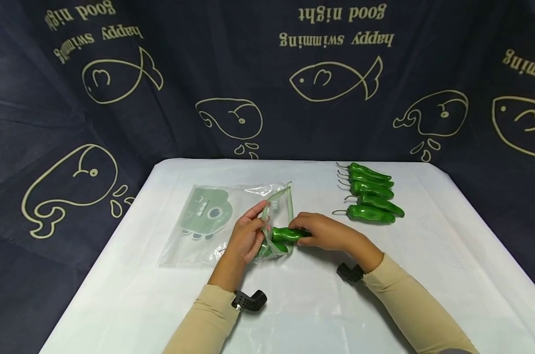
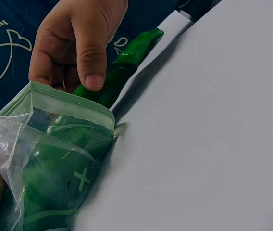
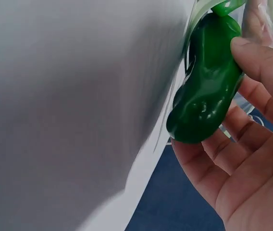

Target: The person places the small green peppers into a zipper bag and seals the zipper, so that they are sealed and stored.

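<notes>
A clear zip bag (image 1: pixel 238 196) with a green cartoon print lies on the table, its green-edged mouth facing right. My left hand (image 1: pixel 246 237) pinches the bag's edge near that mouth. Between the thumb and fingers of my right hand (image 1: pixel 327 231) is a glossy green pepper (image 1: pixel 285 234), its far end inside the bag opening. The right wrist view shows that pepper (image 3: pixel 206 82) along the curled fingers. Below it, more green peppers (image 1: pixel 267 250) sit within the bag, and the plastic partly hides them. In the left wrist view, the bag's green zip strip (image 2: pixel 74 103) crosses in front of the pepper.
Several green peppers (image 1: pixel 369 189) with stems pointing left lie in a column at the table's right rear. The white-covered table (image 1: pixel 303 305) ends at the back against a dark cloth (image 1: pixel 267 59) printed with fish and whales. Each wrist carries a black camera (image 1: pixel 252 300).
</notes>
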{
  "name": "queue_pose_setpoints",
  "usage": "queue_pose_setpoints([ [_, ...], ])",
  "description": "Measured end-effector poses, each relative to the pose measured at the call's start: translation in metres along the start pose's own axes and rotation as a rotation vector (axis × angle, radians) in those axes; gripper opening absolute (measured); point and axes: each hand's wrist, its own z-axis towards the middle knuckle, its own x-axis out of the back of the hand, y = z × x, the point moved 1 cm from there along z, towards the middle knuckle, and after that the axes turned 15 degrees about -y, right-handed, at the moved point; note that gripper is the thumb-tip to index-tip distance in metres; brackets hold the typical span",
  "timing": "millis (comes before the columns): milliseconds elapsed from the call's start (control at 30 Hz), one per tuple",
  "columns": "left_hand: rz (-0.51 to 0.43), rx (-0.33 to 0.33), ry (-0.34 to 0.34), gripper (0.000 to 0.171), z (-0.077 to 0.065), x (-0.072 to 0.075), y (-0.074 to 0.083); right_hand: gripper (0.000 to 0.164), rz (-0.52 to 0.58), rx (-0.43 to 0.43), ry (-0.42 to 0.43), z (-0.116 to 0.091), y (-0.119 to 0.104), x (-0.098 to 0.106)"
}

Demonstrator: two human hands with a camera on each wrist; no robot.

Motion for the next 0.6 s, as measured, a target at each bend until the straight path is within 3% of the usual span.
queue_pose_setpoints([
  [600,-0.006,-0.003,-0.002,0.058,0.0001,0.0001,0.0,0.048,-0.004,0.015,-0.09,0.0063,-0.0053,-0.0011],
])
